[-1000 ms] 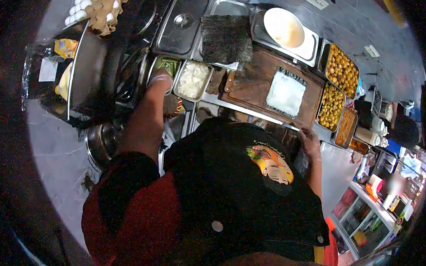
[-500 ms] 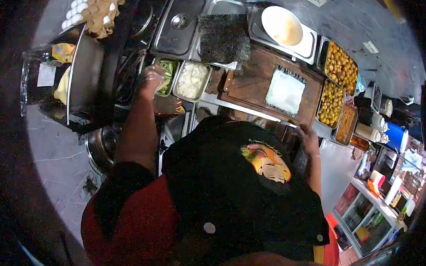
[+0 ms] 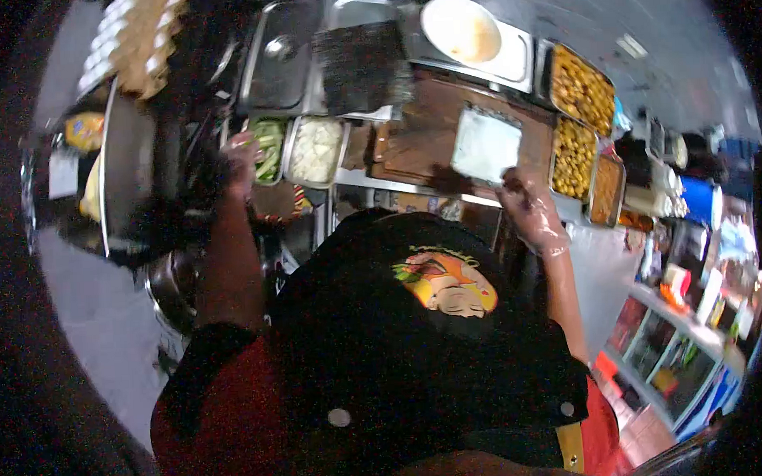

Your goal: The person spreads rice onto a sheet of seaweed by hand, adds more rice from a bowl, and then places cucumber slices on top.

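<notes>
My left hand (image 3: 242,161), in a clear plastic glove, is at the left edge of a metal pan of green cucumber strips (image 3: 267,149). Motion smears its fingers. A pan of white chopped pieces (image 3: 316,151) stands just right of that. My right hand (image 3: 530,204), also in a clear glove, is over the front edge of a wooden cutting board (image 3: 419,138), its fingers curled in. Whatever they may hold is hidden. Close above it on the board lies a nori sheet spread with white rice (image 3: 486,144).
Dark nori sheets (image 3: 359,67) lie over metal pans behind the board. A white bowl (image 3: 461,30) sits beyond them. Pans of small browned potatoes (image 3: 582,89) and olive-coloured balls (image 3: 575,157) stand at the right, beside sauce bottles (image 3: 664,200). Egg trays (image 3: 134,44) are at the upper left.
The view has shifted, so the counter appears further left. My right hand has risen from below the board to its front edge near the rice. My left hand stays by the cucumber pan.
</notes>
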Action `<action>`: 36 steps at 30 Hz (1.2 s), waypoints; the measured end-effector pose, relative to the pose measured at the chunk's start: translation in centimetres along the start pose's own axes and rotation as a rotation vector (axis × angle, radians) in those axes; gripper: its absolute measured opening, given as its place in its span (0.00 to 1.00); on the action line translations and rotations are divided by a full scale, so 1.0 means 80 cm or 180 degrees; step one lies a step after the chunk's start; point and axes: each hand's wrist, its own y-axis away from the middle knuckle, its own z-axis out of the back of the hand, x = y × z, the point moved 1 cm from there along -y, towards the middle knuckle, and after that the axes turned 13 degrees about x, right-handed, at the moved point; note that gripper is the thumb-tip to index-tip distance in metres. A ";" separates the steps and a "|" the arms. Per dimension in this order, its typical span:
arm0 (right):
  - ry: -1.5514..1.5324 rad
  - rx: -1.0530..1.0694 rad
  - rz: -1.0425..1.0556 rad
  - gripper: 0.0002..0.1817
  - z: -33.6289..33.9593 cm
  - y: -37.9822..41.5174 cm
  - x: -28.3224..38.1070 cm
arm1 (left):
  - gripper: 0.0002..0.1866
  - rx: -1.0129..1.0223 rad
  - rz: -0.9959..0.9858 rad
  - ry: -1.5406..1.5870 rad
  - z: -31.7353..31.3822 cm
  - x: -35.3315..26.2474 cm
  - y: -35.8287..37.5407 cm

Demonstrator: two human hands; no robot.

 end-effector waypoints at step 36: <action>-0.0810 0.0628 0.0427 0.05 0.036 -0.009 0.134 | 0.22 0.0519 -0.0378 -0.0133 -0.073 -0.092 0.044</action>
